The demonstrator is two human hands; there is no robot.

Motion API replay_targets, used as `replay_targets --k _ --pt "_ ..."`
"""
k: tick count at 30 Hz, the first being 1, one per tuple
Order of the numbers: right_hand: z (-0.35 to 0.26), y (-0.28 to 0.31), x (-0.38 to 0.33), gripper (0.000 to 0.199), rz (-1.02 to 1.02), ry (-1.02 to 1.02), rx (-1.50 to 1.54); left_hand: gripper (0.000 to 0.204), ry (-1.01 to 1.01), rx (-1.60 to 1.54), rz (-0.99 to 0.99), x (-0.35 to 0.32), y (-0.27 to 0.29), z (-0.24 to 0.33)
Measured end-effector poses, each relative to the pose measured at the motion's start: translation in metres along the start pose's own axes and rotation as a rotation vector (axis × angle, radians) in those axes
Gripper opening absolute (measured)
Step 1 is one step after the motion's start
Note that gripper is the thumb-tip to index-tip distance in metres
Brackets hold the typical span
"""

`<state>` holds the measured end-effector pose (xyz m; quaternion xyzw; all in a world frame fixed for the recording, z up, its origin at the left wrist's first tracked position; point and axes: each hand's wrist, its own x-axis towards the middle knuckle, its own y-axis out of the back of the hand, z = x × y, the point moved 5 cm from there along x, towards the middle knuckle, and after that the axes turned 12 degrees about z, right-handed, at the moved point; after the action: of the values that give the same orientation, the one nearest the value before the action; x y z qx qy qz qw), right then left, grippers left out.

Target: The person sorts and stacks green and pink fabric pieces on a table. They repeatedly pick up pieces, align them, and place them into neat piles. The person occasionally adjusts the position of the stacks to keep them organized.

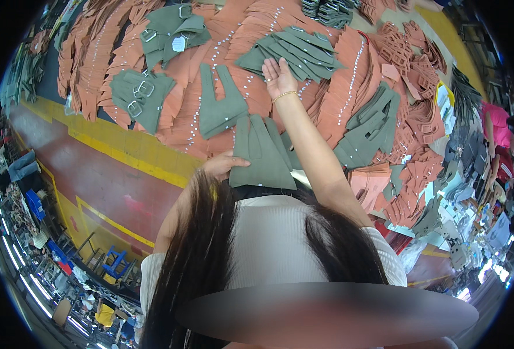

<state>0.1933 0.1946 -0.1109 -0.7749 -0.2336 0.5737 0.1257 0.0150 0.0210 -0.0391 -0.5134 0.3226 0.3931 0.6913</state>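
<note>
My left hand [221, 165] grips the left edge of some dark green cut material pieces [261, 156], its thumb lying on top. The pieces have long slits and widen toward me. My right hand [279, 79] reaches out with its fingers stretched, against the near edge of a fanned pile of green pieces [297, 51]; nothing shows in its palm. Between the hands and to the left lies a forked green piece [222, 104]. Left of that are green pieces with metal buckles [143, 96], and behind them a second buckled group [174, 34].
Overlapping orange pieces [257, 96] with small white labels cover much of the table. More green strips [373, 125] lie right of my right forearm, with orange cut-outs [420, 110] beyond. A red floor [111, 168] with yellow bands runs along the table's left side. A blue stool [115, 263] stands farther off.
</note>
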Motion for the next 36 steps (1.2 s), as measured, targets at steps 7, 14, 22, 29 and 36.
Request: replay_targets --k 7,14,22,29,36 --pt "-0.002 0.001 0.01 0.023 0.057 0.025 0.05 0.052 -0.11 -0.428 -0.186 -0.011 0.014 0.009" --pt "-0.021 0.006 -0.011 0.023 -0.053 -0.187 0.212 0.049 -0.011 -0.667 0.022 0.036 0.063 0.004" --pt "-0.005 0.033 -0.084 0.009 -0.215 -0.418 0.013 0.035 -0.24 -0.507 0.033 0.028 0.054 0.014" --pt "0.063 0.108 -0.121 0.015 -0.293 -0.666 -0.619 0.065 -0.24 -0.418 0.102 0.034 0.053 0.012" --pt "0.08 0.138 -0.1 0.018 -0.258 -0.606 -0.856 0.064 -0.328 -0.484 0.005 0.014 0.035 0.015"
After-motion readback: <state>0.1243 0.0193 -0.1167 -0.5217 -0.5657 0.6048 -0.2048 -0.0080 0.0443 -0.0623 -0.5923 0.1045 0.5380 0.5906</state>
